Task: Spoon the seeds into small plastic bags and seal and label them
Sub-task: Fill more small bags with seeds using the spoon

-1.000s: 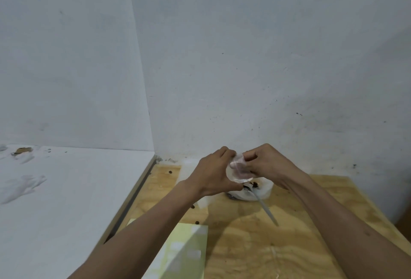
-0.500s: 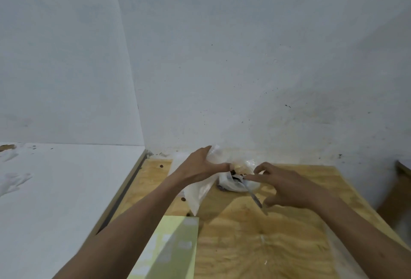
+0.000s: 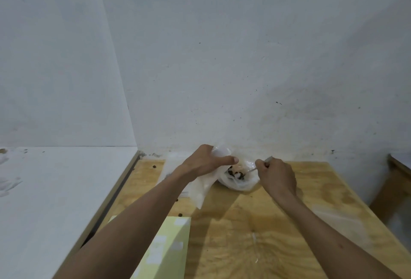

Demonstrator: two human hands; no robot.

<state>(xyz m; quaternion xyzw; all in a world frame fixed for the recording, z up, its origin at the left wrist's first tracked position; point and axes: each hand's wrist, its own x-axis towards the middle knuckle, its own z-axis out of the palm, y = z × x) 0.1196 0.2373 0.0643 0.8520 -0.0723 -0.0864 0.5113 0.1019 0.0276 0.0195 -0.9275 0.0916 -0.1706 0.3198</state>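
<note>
Both hands grip: left hand [image 3: 204,163] fingers pinch a plastic bag [image 3: 204,187], right hand [image 3: 278,176] fingers clasp the spoon [image 3: 252,170] in the seeds [image 3: 235,173].

A plywood desk [image 3: 255,234] with swirling grain stands pushed into a corner of pale, speckled walls [image 3: 244,67]. To the left of the desk, flush along its edge, lies a white surface [image 3: 55,189] with a thin beige trim strip [image 3: 115,192] between the two. To the right of the desk, apart from it, the corner of a brown wooden piece of furniture [image 3: 398,167] shows at the edge of view.
</note>
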